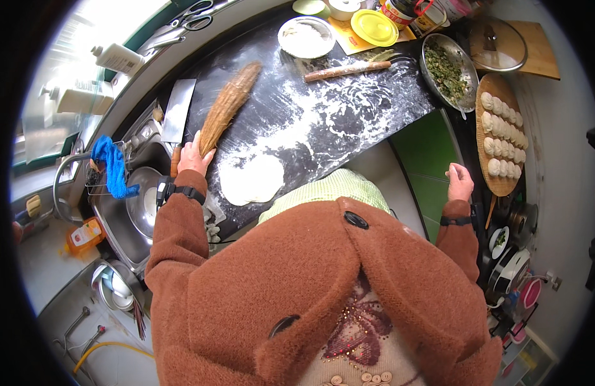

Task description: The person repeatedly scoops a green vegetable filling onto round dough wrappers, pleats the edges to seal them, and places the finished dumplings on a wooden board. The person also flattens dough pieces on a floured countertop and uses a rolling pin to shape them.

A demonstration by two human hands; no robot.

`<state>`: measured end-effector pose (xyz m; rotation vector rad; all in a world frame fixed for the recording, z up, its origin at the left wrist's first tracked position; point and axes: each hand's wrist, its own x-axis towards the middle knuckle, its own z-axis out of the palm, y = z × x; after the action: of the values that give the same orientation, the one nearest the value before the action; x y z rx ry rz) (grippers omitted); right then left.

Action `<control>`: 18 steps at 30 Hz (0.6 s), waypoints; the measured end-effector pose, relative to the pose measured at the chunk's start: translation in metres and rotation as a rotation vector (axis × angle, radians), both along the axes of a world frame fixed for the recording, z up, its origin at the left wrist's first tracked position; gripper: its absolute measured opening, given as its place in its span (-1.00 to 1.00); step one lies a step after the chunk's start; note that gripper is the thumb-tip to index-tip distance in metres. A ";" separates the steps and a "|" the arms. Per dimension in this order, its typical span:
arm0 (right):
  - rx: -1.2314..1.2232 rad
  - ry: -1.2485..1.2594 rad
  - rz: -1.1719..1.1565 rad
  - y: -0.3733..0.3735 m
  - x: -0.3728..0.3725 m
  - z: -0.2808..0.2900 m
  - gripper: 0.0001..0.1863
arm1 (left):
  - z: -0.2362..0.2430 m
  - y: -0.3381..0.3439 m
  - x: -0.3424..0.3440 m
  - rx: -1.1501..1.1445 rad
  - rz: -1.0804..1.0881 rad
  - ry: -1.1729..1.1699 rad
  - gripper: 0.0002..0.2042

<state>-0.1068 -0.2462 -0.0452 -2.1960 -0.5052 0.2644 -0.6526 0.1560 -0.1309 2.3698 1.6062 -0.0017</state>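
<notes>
My left hand [193, 156] is closed round the near end of a brown straw hand broom [228, 106], whose bristles lie slantwise over the floured black worktop [291, 151]. Just right of that hand is a flat white piece of dough [252, 180] at the worktop's front edge. A cleaver [179, 110] lies to the left, its wooden handle partly behind my left hand. Away from the worktop, my right hand [460, 182] hangs in the air with curled fingers and nothing visible in them. Farther back rests a thin wooden rolling pin [347, 71].
At the back stand a bowl of flour [306, 36] and a yellow lid [375, 28]. On the right are a metal bowl of chopped green filling [447, 69] and a woven tray [501, 186] with rows of buns. The sink [111, 212] is at the left.
</notes>
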 end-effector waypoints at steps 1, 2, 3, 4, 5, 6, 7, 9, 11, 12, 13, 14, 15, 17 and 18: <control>-0.002 0.001 -0.002 0.000 -0.001 0.000 -0.85 | 0.002 0.000 0.005 0.046 -0.095 -0.006 -0.30; 0.022 0.028 -0.009 -0.001 -0.003 -0.001 -0.85 | 0.004 -0.001 0.012 0.037 -0.158 0.011 -0.29; -0.005 0.004 -0.012 -0.002 -0.004 -0.001 -0.84 | 0.008 -0.003 0.018 0.061 -0.248 0.024 -0.27; -0.007 0.007 -0.016 -0.002 -0.006 0.000 -0.84 | 0.012 -0.006 0.023 0.032 -0.311 0.053 -0.26; 0.020 0.032 -0.023 -0.003 -0.007 0.000 -0.84 | 0.017 -0.011 0.026 0.006 -0.356 0.083 -0.27; -0.006 0.003 -0.025 -0.003 -0.007 0.000 -0.84 | 0.022 -0.015 0.027 0.012 -0.414 0.069 -0.27; -0.005 -0.001 -0.035 -0.004 -0.008 0.001 -0.84 | 0.027 -0.020 0.025 -0.011 -0.429 0.096 -0.25; -0.005 -0.010 -0.044 -0.007 -0.009 0.001 -0.84 | 0.033 -0.025 0.016 -0.055 -0.472 0.108 -0.22; 0.016 0.006 -0.032 -0.010 -0.010 0.000 -0.83 | 0.032 -0.025 0.002 -0.067 -0.518 0.046 -0.18; -0.018 -0.005 -0.034 -0.012 -0.011 -0.001 -0.83 | 0.030 -0.025 -0.006 -0.064 -0.473 -0.009 -0.19; -0.011 0.000 -0.038 -0.013 -0.010 -0.003 -0.83 | 0.025 -0.024 -0.013 -0.061 -0.387 -0.052 -0.21; 0.029 0.033 -0.048 -0.012 -0.010 -0.004 -0.83 | 0.019 -0.022 -0.017 -0.061 -0.292 -0.108 -0.22; 0.041 0.059 -0.051 -0.011 -0.010 -0.005 -0.83 | 0.012 -0.017 -0.021 -0.035 -0.218 -0.181 -0.27; 0.020 0.023 -0.038 -0.007 -0.010 -0.007 -0.85 | -0.004 -0.005 -0.022 0.015 -0.073 -0.190 -0.30; 0.046 0.057 -0.043 -0.005 -0.011 -0.007 -0.86 | -0.011 0.000 -0.021 0.023 -0.008 -0.166 -0.31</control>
<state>-0.1180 -0.2513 -0.0525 -2.1452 -0.4279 0.2890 -0.6735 0.1563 -0.1421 2.3257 1.5265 0.2078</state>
